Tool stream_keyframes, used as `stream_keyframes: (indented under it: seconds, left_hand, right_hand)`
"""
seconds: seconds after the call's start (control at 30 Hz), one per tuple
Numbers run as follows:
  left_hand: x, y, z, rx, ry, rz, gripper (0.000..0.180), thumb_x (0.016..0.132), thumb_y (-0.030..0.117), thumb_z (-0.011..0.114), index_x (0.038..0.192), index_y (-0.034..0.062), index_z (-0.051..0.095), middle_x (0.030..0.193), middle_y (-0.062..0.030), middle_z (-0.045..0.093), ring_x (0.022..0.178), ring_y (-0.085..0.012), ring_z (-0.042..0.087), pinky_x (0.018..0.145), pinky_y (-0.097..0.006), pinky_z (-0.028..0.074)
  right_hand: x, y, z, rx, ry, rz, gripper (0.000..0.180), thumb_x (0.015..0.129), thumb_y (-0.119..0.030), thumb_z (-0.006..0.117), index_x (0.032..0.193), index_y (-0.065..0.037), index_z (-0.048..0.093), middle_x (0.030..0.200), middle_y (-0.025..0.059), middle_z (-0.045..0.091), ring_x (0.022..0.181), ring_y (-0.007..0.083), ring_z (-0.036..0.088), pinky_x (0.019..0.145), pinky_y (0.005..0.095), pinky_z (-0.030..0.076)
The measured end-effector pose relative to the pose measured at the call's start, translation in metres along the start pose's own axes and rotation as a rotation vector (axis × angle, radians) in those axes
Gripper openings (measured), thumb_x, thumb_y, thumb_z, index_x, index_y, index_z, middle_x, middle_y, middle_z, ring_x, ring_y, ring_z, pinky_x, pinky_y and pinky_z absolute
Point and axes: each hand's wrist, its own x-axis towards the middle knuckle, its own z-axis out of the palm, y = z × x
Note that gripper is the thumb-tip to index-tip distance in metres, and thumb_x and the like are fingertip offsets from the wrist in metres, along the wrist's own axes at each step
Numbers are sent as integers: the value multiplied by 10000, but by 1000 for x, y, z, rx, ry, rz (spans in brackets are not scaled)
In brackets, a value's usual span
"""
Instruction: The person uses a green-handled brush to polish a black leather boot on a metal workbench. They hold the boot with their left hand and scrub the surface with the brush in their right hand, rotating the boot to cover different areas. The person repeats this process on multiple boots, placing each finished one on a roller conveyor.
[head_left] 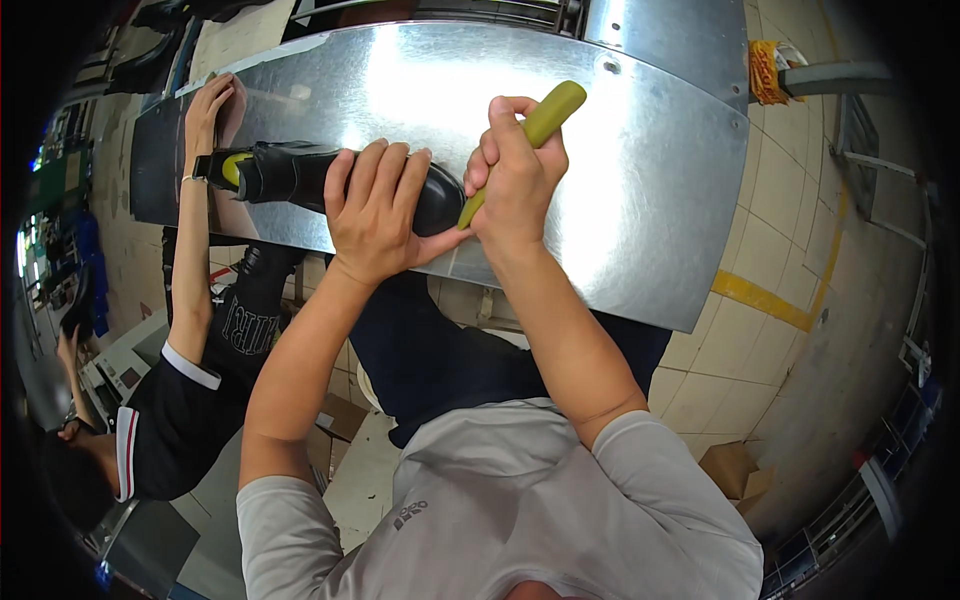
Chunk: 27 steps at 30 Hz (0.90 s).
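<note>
A black ankle boot (441, 200) lies on the metal table (640, 130), its rounded toe to the right and its shaft to the left. A yellow-green last (236, 169) shows in the boot's opening. My left hand (378, 210) is closed over the forefoot, with the fingers across the top and the thumb stretched along the near side of the toe. In my right fist (520, 170) is an olive-green tapered stick (553, 115). Its thick end points up and away, while the narrow tip comes down beside the toe, close to my left thumb. Whether the tip touches the boot I cannot tell.
To my left sits a co-worker in a black shirt (172, 425), one hand (208, 105) on the table's left end beyond the boot shaft. Orange wrapping (768, 72) surrounds a post past the right edge. A cardboard box (735, 472) stands on the floor at right.
</note>
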Motion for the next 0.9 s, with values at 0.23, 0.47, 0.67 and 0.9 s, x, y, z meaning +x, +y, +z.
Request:
stream_keyframes:
  seconds: [0.23, 0.47, 0.67, 0.9]
  left_hand:
    - [-6, 0, 7, -30, 51, -23, 727, 834, 733, 631, 1119, 71, 728, 1099, -89, 704, 1071, -261, 671, 1110, -454, 334]
    - [-13, -5, 10, -78, 44, -5, 632, 926, 652, 584, 1170, 92, 742, 1136, -57, 749, 1119, -231, 675, 1163, -443, 265]
    - [-24, -10, 16, -220, 243, 47, 366, 940, 516, 690, 976, 152, 698, 1058, -24, 724, 1063, -207, 661, 1096, -452, 385]
    - [-31, -16, 16, -228, 209, 126, 241, 961, 379, 674, 949, 140, 702, 1100, -42, 715, 1090, -236, 666, 1089, -484, 382]
  right_hand:
    - [17, 1, 7, -102, -103, 51, 236, 969, -230, 718, 1048, -59, 575, 653, -11, 464, 443, 68, 424, 387, 236, 339]
    - [35, 0, 17, -227, -249, 163, 251, 958, -223, 718, 1022, -25, 580, 623, -18, 484, 431, 51, 416, 387, 226, 314]
    - [45, 3, 30, -294, -329, 225, 251, 960, -249, 723, 1028, -44, 595, 629, -39, 451, 431, 35, 397, 385, 204, 300]
    - [56, 8, 40, -359, -484, 209, 237, 967, -238, 718, 1014, -38, 600, 625, -51, 474, 428, 17, 382, 389, 193, 280]
